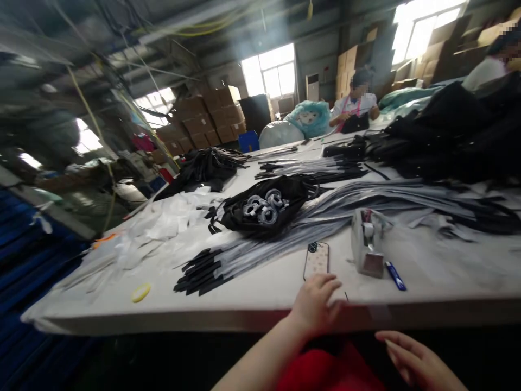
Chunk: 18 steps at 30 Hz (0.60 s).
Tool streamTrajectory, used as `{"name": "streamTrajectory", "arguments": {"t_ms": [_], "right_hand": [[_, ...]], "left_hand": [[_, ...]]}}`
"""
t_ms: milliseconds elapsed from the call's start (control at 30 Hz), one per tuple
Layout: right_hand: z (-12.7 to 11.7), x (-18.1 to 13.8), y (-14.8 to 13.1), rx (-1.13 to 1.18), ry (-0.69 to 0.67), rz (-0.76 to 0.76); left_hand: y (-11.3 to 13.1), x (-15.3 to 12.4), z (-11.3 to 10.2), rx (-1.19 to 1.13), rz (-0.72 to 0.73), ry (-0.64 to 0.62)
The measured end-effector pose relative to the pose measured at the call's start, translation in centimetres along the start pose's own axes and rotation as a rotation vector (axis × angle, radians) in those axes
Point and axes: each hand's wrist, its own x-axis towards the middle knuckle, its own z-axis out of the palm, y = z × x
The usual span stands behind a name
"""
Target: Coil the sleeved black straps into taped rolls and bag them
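Observation:
My left hand is at the table's front edge with its fingers spread, just below a phone in a light patterned case. It holds nothing, and I cannot tell whether its fingertips touch the phone. Lower right, my right hand hovers in front of the edge, fingers stretched out and nothing visible in them. A tape dispenser stands to the right of the phone, with a small blue stick-like item beside it. Behind the phone lies a long bundle of black straps, partly wrapped in clear plastic.
A black bag with several whitish rolls sits mid-table. White scraps and a yellow ring lie left. Dark fabric is heaped at right. A co-worker sits across the table; another person is at far right.

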Motion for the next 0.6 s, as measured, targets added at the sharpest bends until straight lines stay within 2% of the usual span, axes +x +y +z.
{"name": "streamTrajectory", "arguments": {"t_ms": [67,167,333,467,600], "right_hand": [[-0.5,-0.6,-0.4,0.001,0.020,-0.005],[-0.7,-1.2,-0.8,-0.004,0.035,-0.003],[-0.2,-1.3,-0.1,0.016,0.040,-0.005],[0.0,-0.6,1.2,0.045,0.005,-0.017],[-0.1,-1.1,1.1,0.051,0.014,-0.016]], "left_hand": [[-2.5,0.0,-0.2,0.073,-0.182,-0.029],[-7.3,1.8,-2.0,0.283,-0.388,-0.086],[-13.8,5.9,-4.9,0.448,-0.521,-0.118],[-15.8,8.9,-4.8,0.504,-0.550,-0.216],[-15.9,11.1,-3.8,0.556,-0.641,-0.280]]}}
